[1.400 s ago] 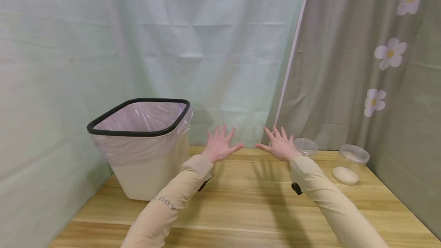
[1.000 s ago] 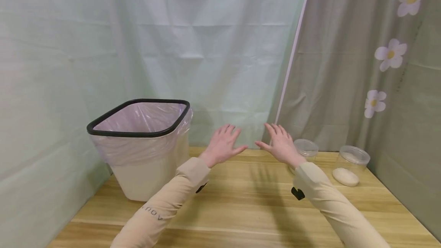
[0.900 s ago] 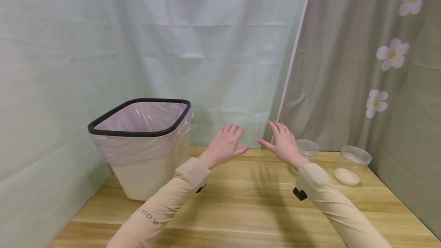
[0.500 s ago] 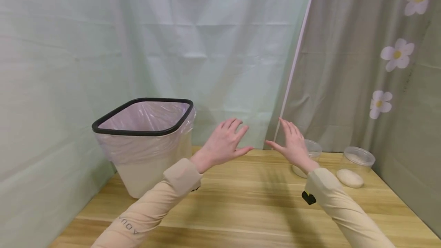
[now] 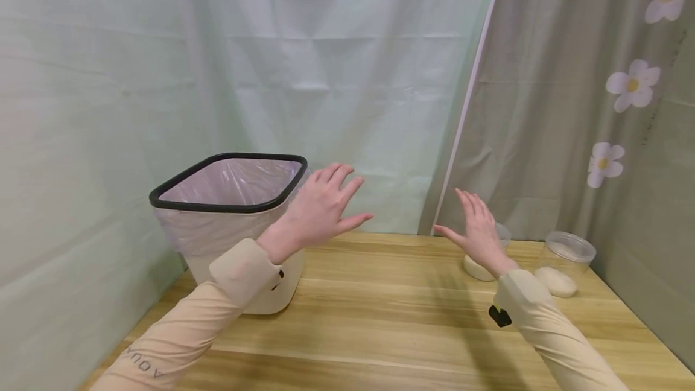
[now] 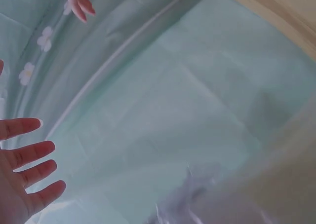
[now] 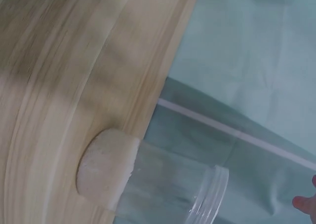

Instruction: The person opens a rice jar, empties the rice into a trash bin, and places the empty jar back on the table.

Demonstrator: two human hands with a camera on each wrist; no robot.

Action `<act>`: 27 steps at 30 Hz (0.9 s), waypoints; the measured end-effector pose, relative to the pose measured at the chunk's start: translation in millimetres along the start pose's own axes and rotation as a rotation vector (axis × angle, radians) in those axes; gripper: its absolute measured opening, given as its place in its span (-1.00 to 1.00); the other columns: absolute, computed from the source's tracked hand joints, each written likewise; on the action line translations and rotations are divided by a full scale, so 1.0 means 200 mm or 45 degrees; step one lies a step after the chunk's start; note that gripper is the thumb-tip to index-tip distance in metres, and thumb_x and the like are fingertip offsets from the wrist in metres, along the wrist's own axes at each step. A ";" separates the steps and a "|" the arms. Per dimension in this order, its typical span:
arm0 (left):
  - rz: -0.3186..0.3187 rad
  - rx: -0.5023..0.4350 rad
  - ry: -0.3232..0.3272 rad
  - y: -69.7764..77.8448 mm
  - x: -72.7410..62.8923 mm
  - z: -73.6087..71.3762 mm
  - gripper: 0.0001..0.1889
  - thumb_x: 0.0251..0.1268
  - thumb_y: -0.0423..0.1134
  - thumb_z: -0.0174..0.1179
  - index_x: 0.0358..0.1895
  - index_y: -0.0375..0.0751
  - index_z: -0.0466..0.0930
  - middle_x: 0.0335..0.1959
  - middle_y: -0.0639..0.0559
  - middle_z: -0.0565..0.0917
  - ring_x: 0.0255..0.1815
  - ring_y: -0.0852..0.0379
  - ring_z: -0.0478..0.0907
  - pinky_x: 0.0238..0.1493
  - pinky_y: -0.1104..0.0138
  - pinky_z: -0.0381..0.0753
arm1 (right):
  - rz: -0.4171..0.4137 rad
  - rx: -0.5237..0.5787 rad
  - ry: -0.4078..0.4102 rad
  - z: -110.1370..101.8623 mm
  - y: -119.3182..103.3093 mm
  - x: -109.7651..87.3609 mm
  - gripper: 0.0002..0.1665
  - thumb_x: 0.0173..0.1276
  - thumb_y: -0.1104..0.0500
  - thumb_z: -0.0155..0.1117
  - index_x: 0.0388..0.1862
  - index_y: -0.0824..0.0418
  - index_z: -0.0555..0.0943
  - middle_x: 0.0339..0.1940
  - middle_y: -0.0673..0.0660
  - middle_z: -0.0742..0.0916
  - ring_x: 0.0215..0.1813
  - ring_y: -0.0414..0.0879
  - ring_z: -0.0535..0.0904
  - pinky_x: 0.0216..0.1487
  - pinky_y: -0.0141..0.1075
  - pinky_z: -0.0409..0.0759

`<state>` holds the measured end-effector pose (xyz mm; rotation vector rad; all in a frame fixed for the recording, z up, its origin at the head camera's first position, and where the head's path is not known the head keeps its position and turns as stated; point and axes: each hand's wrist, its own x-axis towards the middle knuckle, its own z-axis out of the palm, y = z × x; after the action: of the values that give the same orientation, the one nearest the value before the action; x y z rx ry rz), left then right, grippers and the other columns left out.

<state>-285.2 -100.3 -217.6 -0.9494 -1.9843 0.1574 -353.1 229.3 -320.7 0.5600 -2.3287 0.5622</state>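
In the head view my left hand [image 5: 317, 207] hangs in the air before the right side of a white trash bin [image 5: 271, 300] with a black rim [image 5: 233, 208] and a clear plastic liner. Its fingers are spread and hold nothing. My right hand [image 5: 478, 234] is raised in front of a clear lidded jar [image 5: 479, 268] and covers part of it; it too is bare, thumb apart from the fingers. The right wrist view shows that jar [image 7: 111, 167] with white grainy contents at its bottom. Right of it stands a second such jar [image 5: 564, 252].
The bin and jars stand on a wooden table [image 5: 374, 318]. A pale green curtain [image 5: 347, 107] hangs behind, and a grey curtain [image 5: 532, 107] with white flowers hangs at the right.
My left hand has moved left and up, now overlapping the bin. My right hand has shifted right, over the nearer jar. The head view has turned slightly left.
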 end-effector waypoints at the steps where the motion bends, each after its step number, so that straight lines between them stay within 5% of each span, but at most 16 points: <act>1: -0.003 0.009 0.006 -0.02 -0.01 -0.01 -0.36 0.14 0.26 0.01 -0.02 -0.30 0.46 -0.03 -0.24 0.42 0.01 -0.17 0.33 -0.08 0.05 0.36 | 0.003 -0.003 0.004 0.00 0.01 0.00 0.09 0.01 -0.07 0.40 0.38 0.26 0.04 0.30 0.34 0.22 0.30 0.27 0.01 0.19 0.16 -0.07; 20: -0.105 -0.029 0.025 -0.32 -0.22 -0.10 -0.29 0.23 0.31 -0.20 -0.06 -0.35 0.46 -0.08 -0.28 0.41 -0.05 -0.20 0.31 -0.13 -0.02 0.36 | 0.170 0.030 0.060 -0.04 0.18 -0.10 0.11 0.07 -0.12 0.34 0.41 0.23 -0.05 0.31 0.40 0.14 0.33 0.30 -0.12 0.21 0.14 -0.20; 27: -0.127 -0.020 0.007 -0.43 -0.35 -0.14 -0.30 0.25 0.30 -0.24 -0.08 -0.33 0.49 -0.09 -0.28 0.43 -0.04 -0.21 0.32 -0.15 -0.06 0.36 | 0.228 0.064 0.065 -0.03 0.20 -0.14 0.15 0.07 -0.12 0.34 0.42 0.21 -0.11 0.33 0.41 0.08 0.33 0.32 -0.17 0.20 0.17 -0.24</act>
<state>-290.2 -214.0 -210.6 -0.8579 -2.0259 0.0833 -353.1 271.6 -345.4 0.3571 -2.3360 0.7112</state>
